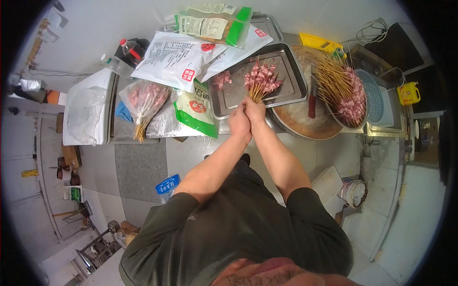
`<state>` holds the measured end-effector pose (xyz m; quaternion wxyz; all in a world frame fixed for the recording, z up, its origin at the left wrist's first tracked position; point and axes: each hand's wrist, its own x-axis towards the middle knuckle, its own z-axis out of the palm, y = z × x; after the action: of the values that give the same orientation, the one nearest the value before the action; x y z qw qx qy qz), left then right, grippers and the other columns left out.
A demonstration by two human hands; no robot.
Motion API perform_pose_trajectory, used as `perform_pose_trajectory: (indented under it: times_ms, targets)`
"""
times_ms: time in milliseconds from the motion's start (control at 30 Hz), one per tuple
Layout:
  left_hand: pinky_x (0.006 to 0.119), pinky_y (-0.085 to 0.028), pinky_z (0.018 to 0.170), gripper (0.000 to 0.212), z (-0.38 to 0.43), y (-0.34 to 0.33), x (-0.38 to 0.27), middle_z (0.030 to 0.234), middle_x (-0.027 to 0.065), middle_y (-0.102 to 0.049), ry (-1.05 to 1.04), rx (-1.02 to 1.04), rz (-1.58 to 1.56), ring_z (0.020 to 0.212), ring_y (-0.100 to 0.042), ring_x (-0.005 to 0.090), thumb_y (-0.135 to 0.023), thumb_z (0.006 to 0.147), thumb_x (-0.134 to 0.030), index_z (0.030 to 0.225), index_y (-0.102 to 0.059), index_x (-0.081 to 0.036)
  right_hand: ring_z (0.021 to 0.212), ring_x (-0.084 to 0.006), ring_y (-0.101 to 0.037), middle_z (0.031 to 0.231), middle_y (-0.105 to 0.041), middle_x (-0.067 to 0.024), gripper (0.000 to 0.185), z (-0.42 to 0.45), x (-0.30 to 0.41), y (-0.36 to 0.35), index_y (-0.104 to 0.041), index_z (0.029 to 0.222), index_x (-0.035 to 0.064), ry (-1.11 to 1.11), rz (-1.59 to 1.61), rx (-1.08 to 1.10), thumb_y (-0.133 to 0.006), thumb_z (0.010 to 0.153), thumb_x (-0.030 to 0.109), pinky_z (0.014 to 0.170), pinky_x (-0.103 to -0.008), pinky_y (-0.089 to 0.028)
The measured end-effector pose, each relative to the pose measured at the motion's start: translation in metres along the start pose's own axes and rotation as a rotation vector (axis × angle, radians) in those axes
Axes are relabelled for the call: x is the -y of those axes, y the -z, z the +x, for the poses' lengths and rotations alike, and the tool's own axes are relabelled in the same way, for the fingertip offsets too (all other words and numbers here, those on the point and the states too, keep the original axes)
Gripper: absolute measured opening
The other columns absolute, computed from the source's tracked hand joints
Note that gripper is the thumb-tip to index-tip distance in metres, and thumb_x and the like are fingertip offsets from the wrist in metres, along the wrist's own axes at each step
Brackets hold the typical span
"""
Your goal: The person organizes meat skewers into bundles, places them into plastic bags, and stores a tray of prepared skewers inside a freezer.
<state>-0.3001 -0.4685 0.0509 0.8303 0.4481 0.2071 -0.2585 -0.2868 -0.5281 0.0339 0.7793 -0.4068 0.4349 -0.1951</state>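
Note:
My left hand (238, 121) and my right hand (255, 111) meet at the near edge of a metal tray (236, 102). Both are closed around the stick ends of a bundle of raw meat skewers (262, 78), whose meat ends point away from me over the tray. The fingertips are partly hidden behind the hands. A small pile of loose meat pieces (222, 79) lies in the tray's left part. To the right, a large heap of meat skewers (349, 102) fills a basin, its bare sticks (327, 77) pointing up and left.
A red-handled knife (312, 105) rests on the round wooden chopping block (293, 119). White printed bags (168, 55) and a green-edged bag (196, 111) crowd the tray's left. Bagged skewers (146, 100) sit farther left. A blue basket (372, 96) and yellow jug (409, 93) stand at right.

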Motion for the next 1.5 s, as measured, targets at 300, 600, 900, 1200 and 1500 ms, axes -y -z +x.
perform_pose_trajectory:
  times_ms: [300,600,900,1200,1500]
  targets:
    - [0.028,-0.044,0.066,0.021,0.007,0.016,-0.005,0.081,0.0040,-0.057,-0.123,-0.092,0.028,0.073,-0.052,0.0132,-0.051,0.095,-0.020,0.082,-0.053,-0.004,0.054,-0.0086,-0.046,0.065,-0.047,0.0003,0.018,-0.033,0.003,-0.007,-0.046,0.080,0.0056,0.207,0.084,0.057,-0.054,0.093,0.013,0.047,-0.0259,-0.038]
    - [0.025,-0.043,0.069,0.024,-0.008,0.012,-0.028,0.082,0.0018,-0.055,-0.283,0.173,0.196,0.074,-0.050,0.0107,-0.045,0.099,-0.027,0.091,-0.051,-0.005,0.055,-0.0105,-0.047,0.065,-0.048,0.0000,0.023,-0.048,0.013,-0.018,-0.048,0.082,0.0057,0.167,0.201,0.146,-0.057,0.092,0.024,0.047,-0.0271,-0.040]
    - [0.022,-0.040,0.065,0.023,-0.016,0.013,-0.029,0.082,-0.0008,-0.054,-0.193,0.578,0.526,0.075,-0.048,0.0067,-0.048,0.099,-0.025,0.096,-0.055,-0.004,0.049,-0.0058,-0.041,0.062,-0.046,0.0032,0.019,-0.096,0.058,0.033,-0.051,0.081,0.0068,0.307,0.098,0.133,-0.055,0.093,0.021,0.043,-0.0231,-0.034]
    - [0.037,-0.049,0.071,0.017,-0.031,-0.141,-0.040,0.086,0.0143,-0.063,-0.879,1.110,1.252,0.079,-0.062,0.0281,-0.067,0.083,-0.016,0.090,-0.060,-0.002,0.045,-0.0071,-0.034,0.058,-0.035,0.0042,0.020,-0.106,0.159,0.197,-0.043,0.083,0.0132,0.549,0.254,-0.282,-0.047,0.099,0.024,0.040,-0.0239,-0.027]
    - [0.040,-0.049,0.086,0.051,-0.012,-0.351,0.069,0.106,0.0160,-0.063,-1.503,1.134,2.108,0.100,-0.061,0.0307,-0.070,0.076,-0.040,0.109,-0.058,-0.004,0.046,-0.0068,-0.032,0.060,-0.036,0.0027,0.017,-0.075,0.182,0.342,-0.042,0.086,0.0103,0.553,0.324,-0.458,-0.050,0.098,0.020,0.040,-0.0236,-0.029]
